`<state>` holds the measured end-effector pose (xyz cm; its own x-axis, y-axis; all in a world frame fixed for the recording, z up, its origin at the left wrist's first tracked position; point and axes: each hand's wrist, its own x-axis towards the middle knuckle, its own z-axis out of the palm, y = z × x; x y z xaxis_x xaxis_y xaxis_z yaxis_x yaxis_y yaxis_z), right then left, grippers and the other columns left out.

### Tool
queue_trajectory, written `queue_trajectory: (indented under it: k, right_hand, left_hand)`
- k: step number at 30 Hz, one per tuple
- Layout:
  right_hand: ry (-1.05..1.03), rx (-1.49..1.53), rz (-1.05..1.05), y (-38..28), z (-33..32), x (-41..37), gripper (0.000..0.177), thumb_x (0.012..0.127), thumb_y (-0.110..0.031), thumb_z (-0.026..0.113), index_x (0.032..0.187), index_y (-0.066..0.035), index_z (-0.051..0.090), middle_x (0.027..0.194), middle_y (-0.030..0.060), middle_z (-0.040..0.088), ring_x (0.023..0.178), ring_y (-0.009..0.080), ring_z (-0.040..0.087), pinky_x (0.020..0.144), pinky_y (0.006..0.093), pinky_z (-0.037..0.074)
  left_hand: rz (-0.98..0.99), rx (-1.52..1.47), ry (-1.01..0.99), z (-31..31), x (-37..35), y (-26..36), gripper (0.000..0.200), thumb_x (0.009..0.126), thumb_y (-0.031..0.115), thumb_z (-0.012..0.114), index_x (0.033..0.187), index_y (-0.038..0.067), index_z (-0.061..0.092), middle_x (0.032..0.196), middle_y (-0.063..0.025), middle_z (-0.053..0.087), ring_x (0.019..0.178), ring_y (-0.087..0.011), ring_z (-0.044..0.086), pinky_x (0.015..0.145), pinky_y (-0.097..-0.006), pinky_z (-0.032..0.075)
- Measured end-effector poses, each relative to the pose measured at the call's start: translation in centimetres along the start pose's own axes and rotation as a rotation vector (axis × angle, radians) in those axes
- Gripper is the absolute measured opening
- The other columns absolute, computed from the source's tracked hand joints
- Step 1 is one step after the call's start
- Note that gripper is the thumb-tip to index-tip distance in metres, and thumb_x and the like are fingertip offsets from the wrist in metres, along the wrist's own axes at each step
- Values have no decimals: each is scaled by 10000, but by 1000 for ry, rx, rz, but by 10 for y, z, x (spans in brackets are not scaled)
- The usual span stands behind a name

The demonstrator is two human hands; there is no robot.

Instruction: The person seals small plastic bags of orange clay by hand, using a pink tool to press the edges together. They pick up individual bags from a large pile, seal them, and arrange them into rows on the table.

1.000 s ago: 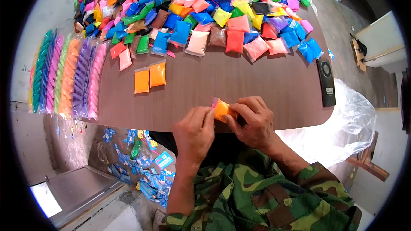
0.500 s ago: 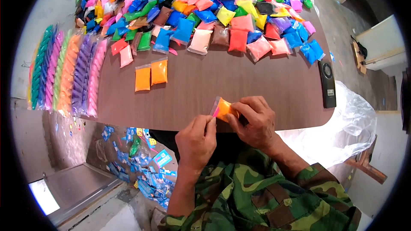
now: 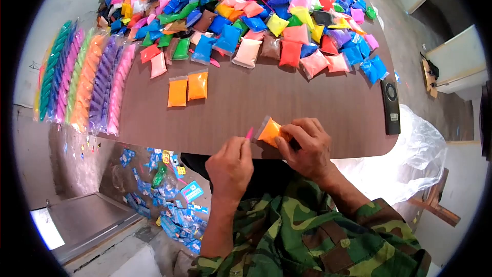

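Between the thumb and fingers of my right hand (image 3: 306,146) is a small clear packet of orange clay-like material (image 3: 268,131), held near the table's front edge. My left hand (image 3: 231,166) is closed on a thin pink stick (image 3: 249,133), whose tip pokes up past the fingers; the rest of it is hidden. A small gap separates the stick from the packet. Farther left on the table (image 3: 225,100) lie two more orange packets side by side, one (image 3: 177,92) slightly left of the other (image 3: 198,85).
A heap of many-coloured packets (image 3: 246,20) covers the back of the table. Long twisted coloured bundles in plastic (image 3: 84,79) lie along the left edge. A black remote-like device (image 3: 390,103) is at the right edge. Blue wrappers (image 3: 179,218) litter the floor; clear plastic sheeting (image 3: 410,154) hangs at right.
My left hand has moved slightly left and away from the orange packet, with the pink stick now apart from it. My right hand keeps hold of the packet. The view has shifted slightly.
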<state>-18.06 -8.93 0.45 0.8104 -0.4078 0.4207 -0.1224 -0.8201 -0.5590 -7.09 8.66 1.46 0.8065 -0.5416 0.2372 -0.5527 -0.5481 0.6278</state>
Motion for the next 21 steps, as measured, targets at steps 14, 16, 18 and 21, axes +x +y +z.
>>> queue_trajectory:
  k: [14,16,18,21]
  right_hand:
    - [-196,-206,-257,-11,-11,-19,699,939,-397,815,1506,-41,613,1617,202,546,1493,376,520,1205,520,396]
    - [-275,-242,-257,-7,-5,-26,737,950,-415,802,1531,-21,577,1627,208,533,1504,378,509,1226,528,375]
    - [-326,-257,-238,-7,-2,-28,775,975,-438,769,1557,15,528,1656,219,500,1524,388,490,1252,544,344]
    - [-315,-277,-212,-15,0,-19,762,972,-424,771,1544,24,541,1651,225,505,1521,395,494,1253,541,347]
  left_hand:
    - [-69,-246,139,-19,10,-43,64,999,63,773,1020,16,736,865,-140,768,735,-224,755,636,-321,573]
    - [-56,-248,143,-17,11,-52,75,993,64,780,1022,16,731,866,-141,766,739,-238,759,644,-322,580]
    - [-16,-244,156,-17,12,-54,87,988,68,786,1020,14,724,866,-143,763,743,-255,763,644,-330,580]
    - [8,-252,165,-16,11,-57,92,980,74,795,1012,26,723,863,-145,757,742,-282,764,641,-345,579]
